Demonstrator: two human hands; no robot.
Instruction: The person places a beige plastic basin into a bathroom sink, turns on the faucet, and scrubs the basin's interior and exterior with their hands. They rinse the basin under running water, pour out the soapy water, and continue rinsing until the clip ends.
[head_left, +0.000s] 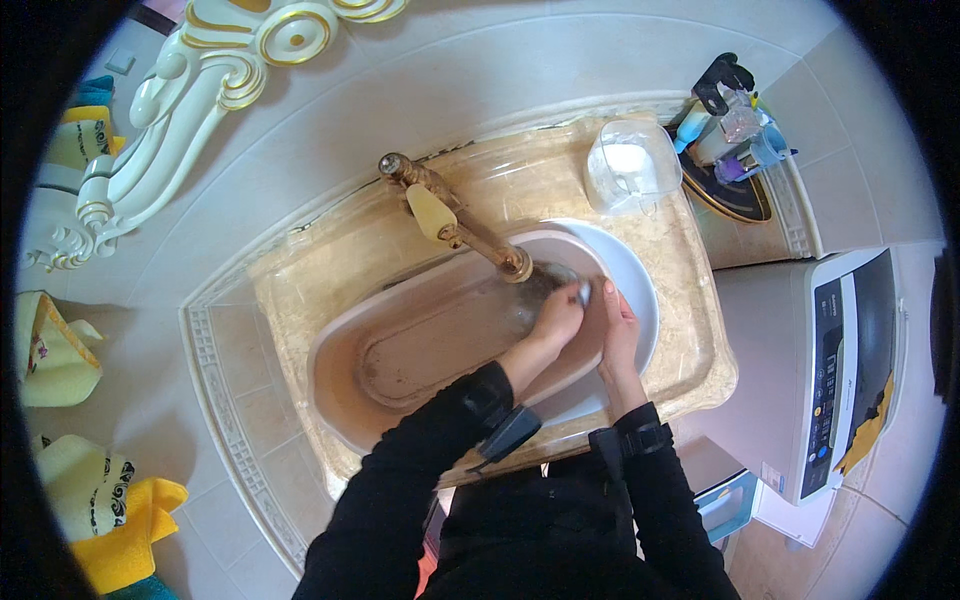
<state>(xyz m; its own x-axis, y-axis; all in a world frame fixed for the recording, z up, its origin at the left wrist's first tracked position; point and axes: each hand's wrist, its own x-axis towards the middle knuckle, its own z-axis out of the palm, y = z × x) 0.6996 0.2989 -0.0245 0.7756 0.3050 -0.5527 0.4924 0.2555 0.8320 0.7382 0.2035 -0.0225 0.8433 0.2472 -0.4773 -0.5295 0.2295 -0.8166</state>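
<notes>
An oblong pinkish-beige plastic tub (337, 360) lies tilted across a white washbasin (637, 277), beneath the spout of a bronze-coloured faucet (480, 232). My left hand (559, 319) reaches into the tub's right end, its fingers curled near a small whitish and dark thing (583, 294) that is blurred. Whether the hand grips that thing cannot be told. On the outside of the tub's right rim, my right hand (621, 326) has its fingers and thumb on the wall, holding it. Something murky, perhaps water, shows inside the tub under the spout.
A clear plastic container (634, 169) with white contents stands at the counter's back right. Beyond it, bottles and a blue cup (769, 146) crowd a corner shelf. A washing machine (780, 360) adjoins the counter on the right. Towels (127, 532) hang at the left, near an ornate white-and-gold frame (180, 120).
</notes>
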